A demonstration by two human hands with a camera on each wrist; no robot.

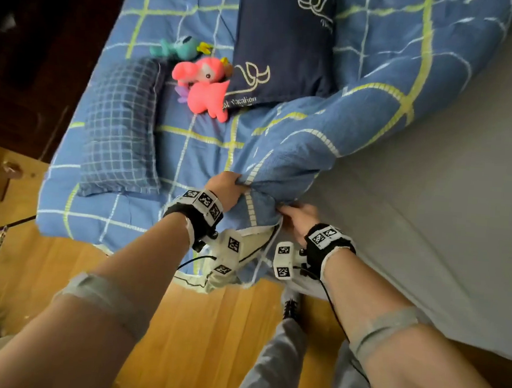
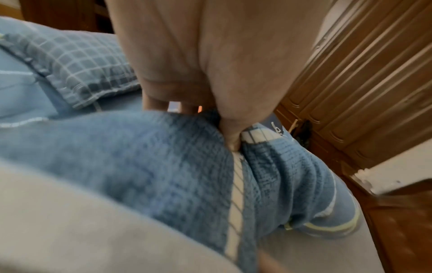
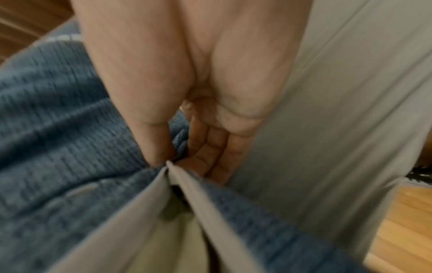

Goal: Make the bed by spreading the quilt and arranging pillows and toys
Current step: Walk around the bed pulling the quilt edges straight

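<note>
A blue quilt [image 1: 314,143] with yellow and white grid lines lies bunched across the bed, folded back off the grey sheet [image 1: 431,207]. My left hand [image 1: 226,187] grips a bunched fold of the quilt [image 2: 163,157] near the bed's edge. Beside it, my right hand [image 1: 297,217] pinches the quilt's edge [image 3: 70,147] between thumb and fingers. A checked blue pillow [image 1: 122,128] lies at the left, a navy pillow [image 1: 285,40] at the top. Between the two pillows rest a pink plush toy [image 1: 205,85] and a teal plush toy [image 1: 177,48].
Wooden floor [image 1: 195,327] runs under my arms, with my legs in grey trousers [image 1: 278,364] standing at the bedside. Dark wooden furniture [image 1: 39,54] stands at the left. A wooden wardrobe [image 2: 362,83] shows in the left wrist view.
</note>
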